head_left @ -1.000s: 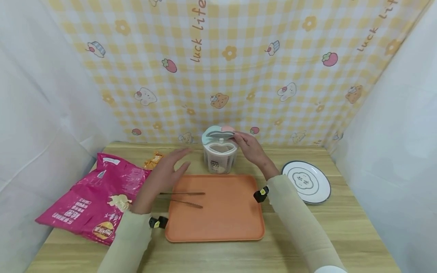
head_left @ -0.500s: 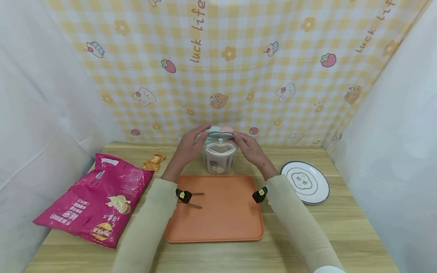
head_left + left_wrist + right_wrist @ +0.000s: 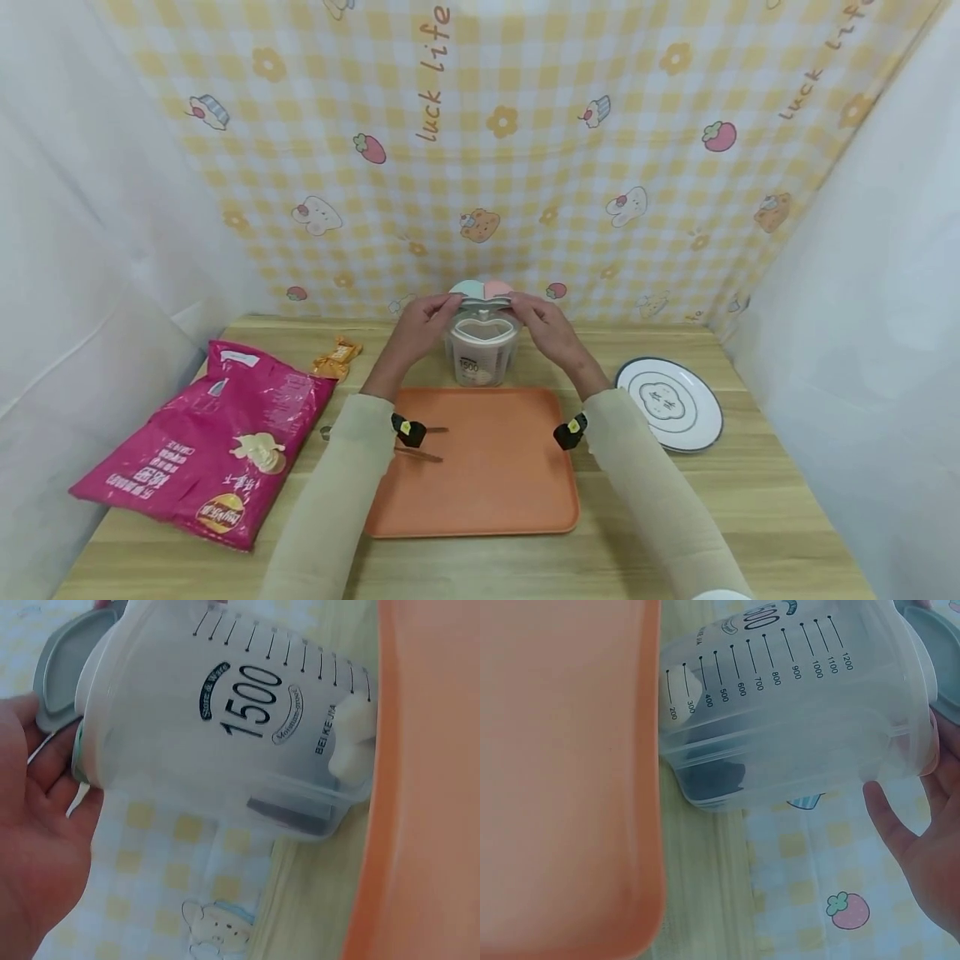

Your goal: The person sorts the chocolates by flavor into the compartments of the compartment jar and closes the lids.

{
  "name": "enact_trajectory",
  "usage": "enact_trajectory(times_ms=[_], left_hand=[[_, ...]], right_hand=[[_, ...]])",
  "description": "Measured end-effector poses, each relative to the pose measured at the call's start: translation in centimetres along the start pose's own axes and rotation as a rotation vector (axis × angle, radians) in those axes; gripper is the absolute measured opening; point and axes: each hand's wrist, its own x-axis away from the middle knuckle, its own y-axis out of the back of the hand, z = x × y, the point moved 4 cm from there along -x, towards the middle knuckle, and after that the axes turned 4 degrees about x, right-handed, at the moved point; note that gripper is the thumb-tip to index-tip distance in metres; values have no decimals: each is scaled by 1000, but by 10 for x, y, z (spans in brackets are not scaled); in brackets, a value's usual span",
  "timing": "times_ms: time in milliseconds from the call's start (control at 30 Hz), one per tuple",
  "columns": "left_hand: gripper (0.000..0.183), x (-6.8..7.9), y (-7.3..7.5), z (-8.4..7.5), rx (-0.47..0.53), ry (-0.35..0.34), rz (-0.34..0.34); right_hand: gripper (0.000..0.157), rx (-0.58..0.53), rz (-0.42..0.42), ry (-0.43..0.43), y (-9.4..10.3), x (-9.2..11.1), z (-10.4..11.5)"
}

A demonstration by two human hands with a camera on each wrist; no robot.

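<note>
A clear plastic storage canister (image 3: 480, 358) marked 1500 stands behind the orange tray, with a mint-and-pink lid (image 3: 483, 290). The lid's grey-lined front flap (image 3: 64, 671) is tilted up above the heart-shaped mouth. At the flap's left edge my left hand (image 3: 416, 329) pinches it, thumb in front and fingers behind. My right hand (image 3: 553, 333) pinches the right edge, one finger stretched out beside the canister wall in the right wrist view. White pieces (image 3: 352, 739) lie at the bottom of the canister, and something dark (image 3: 712, 776) shows in another section.
In front of the canister lies the orange tray (image 3: 487, 492), with two thin brown prongs (image 3: 420, 455) over its left side. A magenta chip bag (image 3: 202, 450) and an orange-wrapped snack (image 3: 337, 357) are on the left. On the right is a white plate (image 3: 667, 404) with a dark rim.
My left hand has moved right and forward from above the tray's left side to the lid. The flap has tipped forward somewhat, while my right hand has stayed at its right edge.
</note>
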Motion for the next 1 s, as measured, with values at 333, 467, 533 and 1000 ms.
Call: enact_trajectory(times_ms=[333, 467, 533, 1000], left_hand=[[34, 3, 8, 7, 88, -55, 206], [31, 6, 4, 14, 112, -99, 210], [30, 8, 3, 12, 119, -113, 209], [29, 13, -2, 21, 82, -165, 175]], right_hand=[[38, 21, 36, 15, -2, 1, 0], [37, 13, 75, 55, -4, 2, -3], [38, 2, 90, 53, -3, 5, 5], [43, -45, 118, 55, -6, 9, 0]])
